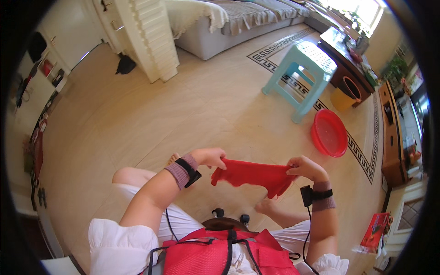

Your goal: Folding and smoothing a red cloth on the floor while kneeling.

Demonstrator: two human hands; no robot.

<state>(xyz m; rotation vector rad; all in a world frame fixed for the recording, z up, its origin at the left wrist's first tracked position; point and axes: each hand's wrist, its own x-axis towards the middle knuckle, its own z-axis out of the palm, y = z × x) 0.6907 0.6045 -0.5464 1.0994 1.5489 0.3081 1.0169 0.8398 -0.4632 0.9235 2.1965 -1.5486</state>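
A piece of red cloth (254, 175) is stretched sideways in the air above my knees. My left hand (210, 158) pinches its upper left corner, and my right hand (306, 168) pinches the upper right end between thumb and fingers. Its top edge runs nearly straight between the two hands, while the lower edge hangs uneven, with longer parts at both sides. Whether it is a garment or a plain cloth I cannot make out. Each wrist wears a knitted cuff with a black strap and a small dark device.
A light blue plastic stool (305, 73) stands ahead to the right, with a red basin (330, 133) on the floor near it. Beyond are a yellow bin (344, 95), a dark low table (343, 59) and a grey sofa (211, 39). A red package (376, 231) lies at the lower right.
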